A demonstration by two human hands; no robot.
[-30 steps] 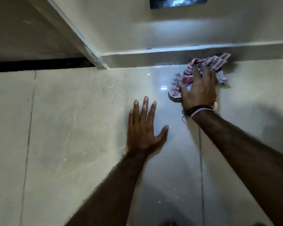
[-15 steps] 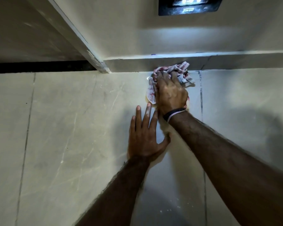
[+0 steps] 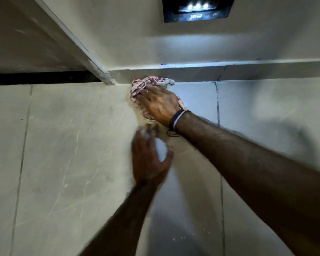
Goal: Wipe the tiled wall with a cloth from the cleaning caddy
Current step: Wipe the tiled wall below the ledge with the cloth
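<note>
A crumpled red-and-white checked cloth point(image 3: 143, 85) is pressed against the pale tiled wall point(image 3: 67, 148), right under the ledge near the corner. My right hand point(image 3: 160, 104) lies flat on top of it, fingers pointing left, a dark wristband on the wrist. Below it, my left hand point(image 3: 149, 157) rests on the same tile, blurred, fingers pointing up and holding nothing. No cleaning caddy is in view.
A plaster ledge point(image 3: 229, 71) runs along the top of the tiles. A white beam point(image 3: 78, 45) slants down into the corner at the left. A black light fitting point(image 3: 198, 8) with small lit lamps sits high on the wall. Grout lines divide the tiles.
My right hand has swept the cloth leftward along the top of the tiles, from right of the grout line to near the corner. My left hand has shifted slightly and is blurred.
</note>
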